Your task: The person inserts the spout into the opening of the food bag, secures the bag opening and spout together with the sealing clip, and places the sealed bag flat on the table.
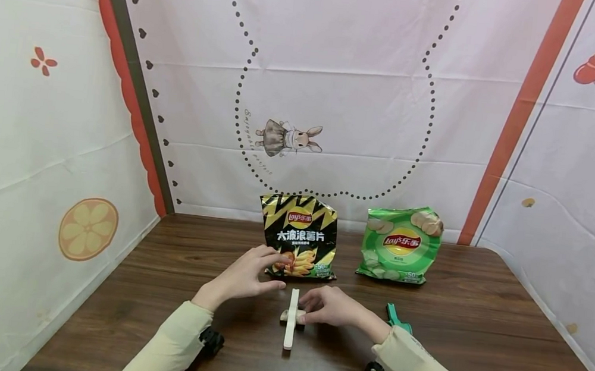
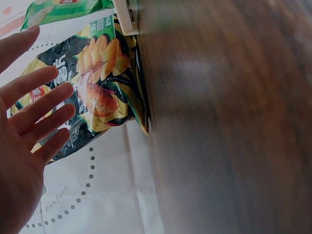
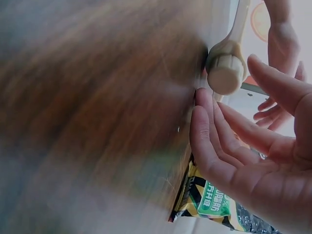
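Note:
A cream bag-sealing clip [image 1: 291,322] with a round capped spout [image 3: 226,78] lies on the table in front of me, its long bar pointing away. My right hand [image 1: 333,307] is at the clip's right side. Its bent fingers and thumb are spread around the cap in the right wrist view, with a gap showing between thumb and cap. My left hand [image 1: 246,273] hovers left of the clip, its fingers extended and spread, holding nothing. Behind it, overlapped by its fingertips in the head view, stands a black-and-yellow Lay's chip bag [image 1: 300,233].
A green Lay's chip bag [image 1: 401,243] stands upright at the back right. On the table [image 1: 477,334], a green clip [image 1: 397,319] lies beyond my right forearm, which partly hides it. A printed cloth [image 1: 338,94] hangs behind the table and along both sides.

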A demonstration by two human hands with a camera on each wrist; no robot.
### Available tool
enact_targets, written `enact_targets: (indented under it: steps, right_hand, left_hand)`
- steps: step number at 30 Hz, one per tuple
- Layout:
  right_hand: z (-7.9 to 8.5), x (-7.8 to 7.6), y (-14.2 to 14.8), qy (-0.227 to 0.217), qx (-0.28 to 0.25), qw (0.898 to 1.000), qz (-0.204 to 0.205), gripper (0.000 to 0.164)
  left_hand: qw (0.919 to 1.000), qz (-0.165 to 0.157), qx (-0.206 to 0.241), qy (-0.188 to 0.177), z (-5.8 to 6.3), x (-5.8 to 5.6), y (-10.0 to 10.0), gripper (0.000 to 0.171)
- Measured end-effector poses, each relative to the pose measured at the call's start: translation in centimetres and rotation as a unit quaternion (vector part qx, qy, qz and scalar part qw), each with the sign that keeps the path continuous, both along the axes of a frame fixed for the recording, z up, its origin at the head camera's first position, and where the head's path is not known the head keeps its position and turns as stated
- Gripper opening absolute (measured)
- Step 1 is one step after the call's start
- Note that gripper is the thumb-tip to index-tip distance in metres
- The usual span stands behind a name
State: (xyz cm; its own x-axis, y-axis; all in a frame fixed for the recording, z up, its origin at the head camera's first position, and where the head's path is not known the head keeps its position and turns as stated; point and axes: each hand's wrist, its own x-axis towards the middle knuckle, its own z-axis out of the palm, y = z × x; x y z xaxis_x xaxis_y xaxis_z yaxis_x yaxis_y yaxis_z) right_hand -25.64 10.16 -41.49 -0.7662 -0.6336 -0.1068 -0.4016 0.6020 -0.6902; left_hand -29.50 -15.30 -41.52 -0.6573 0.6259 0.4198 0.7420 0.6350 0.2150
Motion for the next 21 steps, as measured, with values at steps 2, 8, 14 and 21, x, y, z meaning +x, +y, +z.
enact_targets:
  steps: [2,8,14,21]
  right_hand:
    - [0.00,0.05,-0.07,-0.018,-0.002,1.000,-0.010,0.040]
    - [-0.13,0.36,-0.36,-0.049,-0.012,0.998,-0.042,0.039]
    - [-0.40,0.45,-0.51,-0.049,-0.012,0.997,-0.055,0.033]
    - [-0.41,0.39,-0.62,-0.060,-0.019,0.996,-0.064,0.021]
  left_hand:
    - [1.0000,0.001,-0.001,0.001,-0.01,0.02,0.02,0.051]
    - [1.0000,0.003,-0.007,0.003,-0.01,0.00,0.03,0.051]
    - [1.0000,0.001,-0.003,0.008,0.02,-0.02,0.01,0.048]
    - [1.0000,0.002,0.004,0.004,0.06,-0.02,0.02,0.046]
